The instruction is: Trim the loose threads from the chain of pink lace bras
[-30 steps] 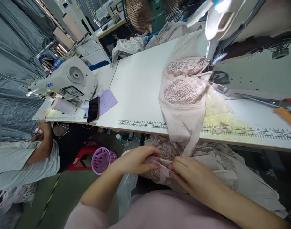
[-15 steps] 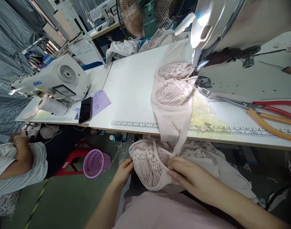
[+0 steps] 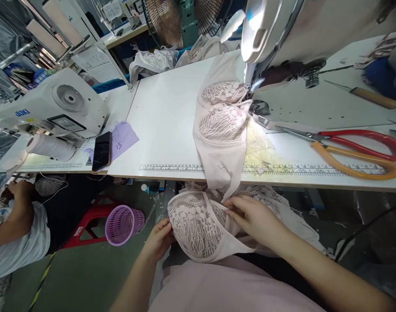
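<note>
Finding: I have a pale lace bra (image 3: 198,225) stretched between my two hands, off the near edge of the white table (image 3: 165,117) and above my lap. The lace cup faces up and is spread fairly flat.

Left hand (image 3: 159,239): thumb and fingers pinched on the left end of the cup. Right hand (image 3: 254,219): fingers bent and pinched at the far right edge, beside the strap seam.

Relation noted: the cup lies directly between the hands, its long axis running from far left to near right. It begins at my left fingertips and tapers to a narrow tip on the near side of my right hand. The left hand is nearer the rounded end; the right is nearer the tip. Whether my right fingers also grip the strap hanging from above is partly hidden, and I cannot confirm it.

On the table: a second lace bra (image 3: 222,123) reaches from the sewing machine (image 3: 261,32) over the near edge, just beyond my right fingers. Scissors (image 3: 310,136) with red and orange handles lie to its right; a phone (image 3: 102,151) rests farther left.
</note>
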The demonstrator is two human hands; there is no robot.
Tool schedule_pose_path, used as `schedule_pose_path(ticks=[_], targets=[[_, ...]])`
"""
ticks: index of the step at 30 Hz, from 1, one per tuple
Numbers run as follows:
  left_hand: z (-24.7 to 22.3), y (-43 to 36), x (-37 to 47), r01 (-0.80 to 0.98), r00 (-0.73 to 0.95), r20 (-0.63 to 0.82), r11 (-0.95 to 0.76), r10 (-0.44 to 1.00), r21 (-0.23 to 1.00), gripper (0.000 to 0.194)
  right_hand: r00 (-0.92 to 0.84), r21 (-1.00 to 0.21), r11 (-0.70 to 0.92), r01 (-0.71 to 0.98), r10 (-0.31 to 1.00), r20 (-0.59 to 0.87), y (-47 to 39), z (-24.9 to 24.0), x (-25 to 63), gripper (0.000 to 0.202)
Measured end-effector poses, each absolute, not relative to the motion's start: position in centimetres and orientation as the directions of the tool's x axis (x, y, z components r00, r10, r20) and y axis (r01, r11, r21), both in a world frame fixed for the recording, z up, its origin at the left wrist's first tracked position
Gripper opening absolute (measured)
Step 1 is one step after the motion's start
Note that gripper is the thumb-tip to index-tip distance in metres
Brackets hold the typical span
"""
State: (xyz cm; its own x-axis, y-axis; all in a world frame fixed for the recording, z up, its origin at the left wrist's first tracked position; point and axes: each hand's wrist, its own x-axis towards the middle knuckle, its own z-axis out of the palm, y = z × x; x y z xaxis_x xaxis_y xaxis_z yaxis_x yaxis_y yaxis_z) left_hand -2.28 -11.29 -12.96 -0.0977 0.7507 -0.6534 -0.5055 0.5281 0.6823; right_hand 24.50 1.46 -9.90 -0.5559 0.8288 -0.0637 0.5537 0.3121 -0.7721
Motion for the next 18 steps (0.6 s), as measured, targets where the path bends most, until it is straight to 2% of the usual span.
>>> schedule_pose_path(ticks=[6, 11, 14, 18], targets=[[-14.1, -13.1, -2.0, -0.613, -0.033, -0.722, 0.556, 0.691, 0.561, 0.030, -0.577, -0.842, 0.291, 0.455, 0.816, -0.030, 1.0, -9.1, 24.7, 0.016], [-14.0, -14.4, -2.0, -0.648, 0.058, -0.697, 0.558, 0.715, 0.518, 0.037, -0.528, -0.881, 0.245, 0.406, 0.849, -0.007, 0.2, -9.3, 25.1, 0.017], [-13.8, -14.6, -1.8, -0.663, 0.107, -0.616, 0.518, 0.781, 0.541, 0.045, -0.509, -0.898, 0.218, 0.382, 0.861, -0.007, -0.9, -9.4, 25.8, 0.026], [-13.3, -14.3, 0.1, -0.618, 0.094, -0.524, 0.463, 0.846, 0.636, 0.042, -0.632, -0.901, 0.162, 0.403, 0.761, -0.146, -2.8, -8.8, 26.0, 0.031]])
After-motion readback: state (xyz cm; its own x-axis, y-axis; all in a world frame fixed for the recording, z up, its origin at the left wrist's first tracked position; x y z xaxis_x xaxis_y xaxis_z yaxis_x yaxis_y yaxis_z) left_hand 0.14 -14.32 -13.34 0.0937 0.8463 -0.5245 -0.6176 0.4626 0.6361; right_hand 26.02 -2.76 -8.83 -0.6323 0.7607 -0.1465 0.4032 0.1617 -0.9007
